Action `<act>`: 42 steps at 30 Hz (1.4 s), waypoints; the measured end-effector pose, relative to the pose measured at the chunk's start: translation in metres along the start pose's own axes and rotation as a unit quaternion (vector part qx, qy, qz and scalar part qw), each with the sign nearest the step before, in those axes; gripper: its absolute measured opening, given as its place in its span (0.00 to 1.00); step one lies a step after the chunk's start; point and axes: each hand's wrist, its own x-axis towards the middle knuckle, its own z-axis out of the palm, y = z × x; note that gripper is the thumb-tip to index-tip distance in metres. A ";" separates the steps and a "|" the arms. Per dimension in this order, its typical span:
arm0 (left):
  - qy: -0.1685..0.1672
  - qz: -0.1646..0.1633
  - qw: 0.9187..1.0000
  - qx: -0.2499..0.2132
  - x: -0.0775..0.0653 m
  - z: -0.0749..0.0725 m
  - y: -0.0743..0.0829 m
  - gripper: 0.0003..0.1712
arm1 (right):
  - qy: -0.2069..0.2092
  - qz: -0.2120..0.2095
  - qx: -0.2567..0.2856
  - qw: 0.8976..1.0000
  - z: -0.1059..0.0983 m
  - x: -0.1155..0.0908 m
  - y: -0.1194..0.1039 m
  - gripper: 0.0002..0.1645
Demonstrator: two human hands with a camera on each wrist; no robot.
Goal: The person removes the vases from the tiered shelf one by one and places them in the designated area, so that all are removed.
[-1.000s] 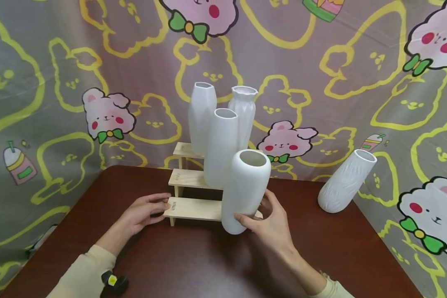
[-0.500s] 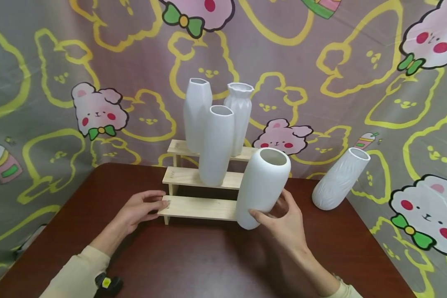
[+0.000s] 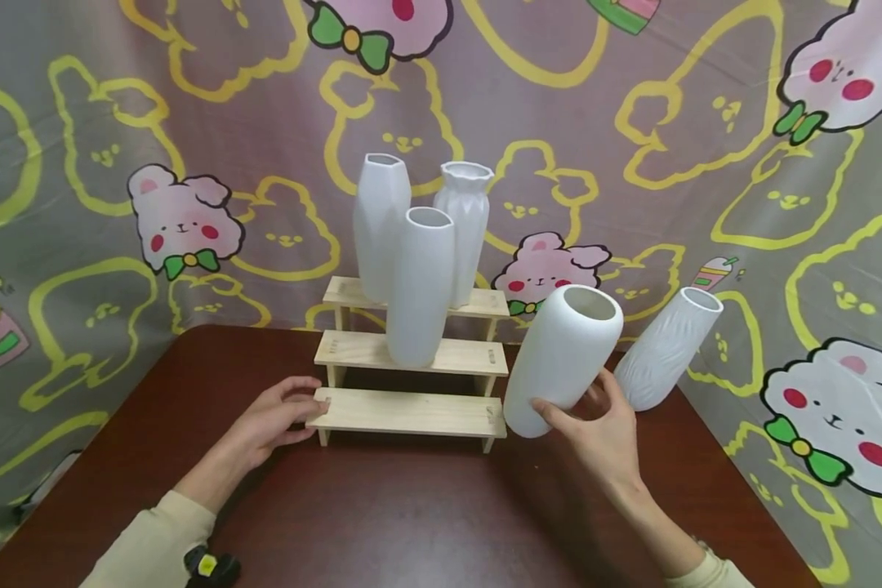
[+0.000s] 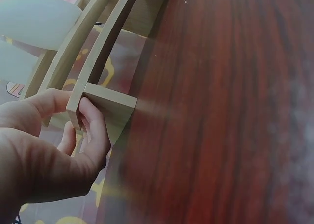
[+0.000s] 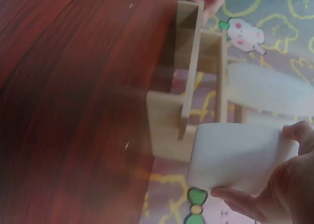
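My right hand (image 3: 595,433) grips a smooth white vase (image 3: 564,359), tilted and raised beside the right end of a three-step wooden stand (image 3: 412,412). In the right wrist view the vase's base (image 5: 235,155) shows between thumb and fingers. At the stand's left end my left hand (image 3: 275,420) pinches the lowest shelf board; the left wrist view shows thumb and fingers around the board's end (image 4: 78,106). A plain white vase (image 3: 420,286) stands upright on the middle step. On the top step stand a faceted vase (image 3: 380,229) and a ruffle-rimmed vase (image 3: 466,229).
A textured white vase (image 3: 665,351) leans at the back right of the dark red-brown table (image 3: 412,523), behind the held vase. A patterned cloth (image 3: 544,98) hangs around the back and sides. A black strap piece (image 3: 213,565) sits by the left cuff.
My right hand has carried the smooth vase to the right, off from in front of the stand, and it leans more. The left hand stays at the lowest board. The view has shifted slightly.
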 end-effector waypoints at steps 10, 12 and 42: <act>0.012 0.002 1.000 0.001 0.003 -0.002 0.002 0.35 | 0.045 0.016 -0.068 0.997 -0.015 0.029 0.040 0.53; 0.013 0.003 1.000 0.000 0.004 -0.002 0.000 0.35 | 0.050 0.028 -0.070 0.996 -0.017 0.036 0.048 0.54; 0.013 0.009 1.000 -0.018 0.006 0.000 -0.005 0.34 | 0.081 0.046 -0.090 0.992 -0.023 0.085 0.107 0.57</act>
